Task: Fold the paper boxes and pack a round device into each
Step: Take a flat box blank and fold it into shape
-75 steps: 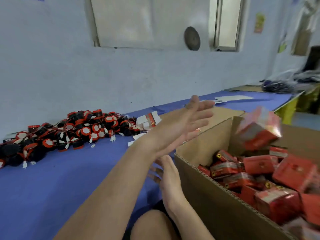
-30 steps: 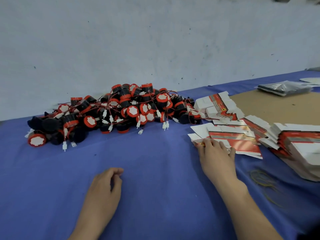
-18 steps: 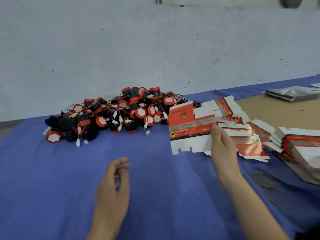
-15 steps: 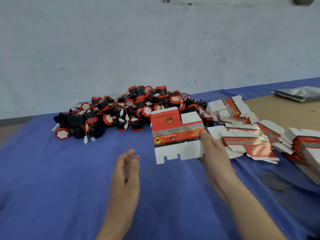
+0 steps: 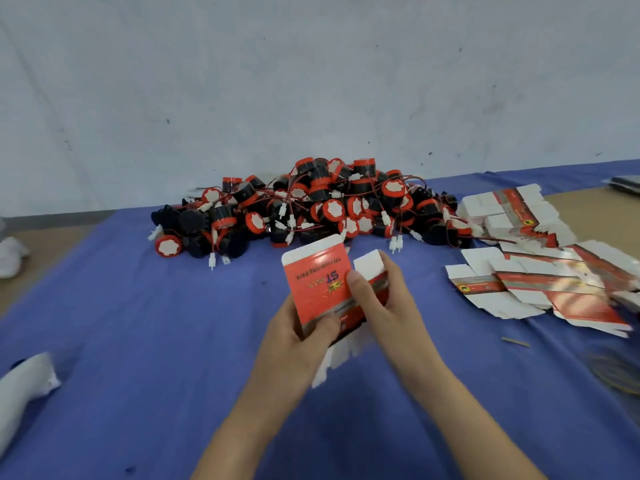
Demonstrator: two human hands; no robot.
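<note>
A flat red and white paper box [image 5: 317, 284] is held up over the blue table [image 5: 138, 341], its printed text upside down to me. My left hand [image 5: 298, 341] grips its lower left part, thumb on the red face. My right hand [image 5: 384, 303] grips its right side, thumb pressed on the front. White bottom flaps hang below my fingers. Behind it, a heap of round black and red devices [image 5: 311, 206] with red wires and white plugs lies against the wall. Several flat unfolded boxes [image 5: 540, 282] are spread at the right.
A white cloth-like object [image 5: 24, 393] lies at the left edge of the table. Rubber bands [image 5: 613, 372] lie at the right near the flat boxes. A brown cardboard surface [image 5: 595, 209] shows at the far right. The white wall stands close behind the heap.
My right hand lifted one flat box off the stack and brought it to the middle. My left hand rose from the table and took hold of it too.
</note>
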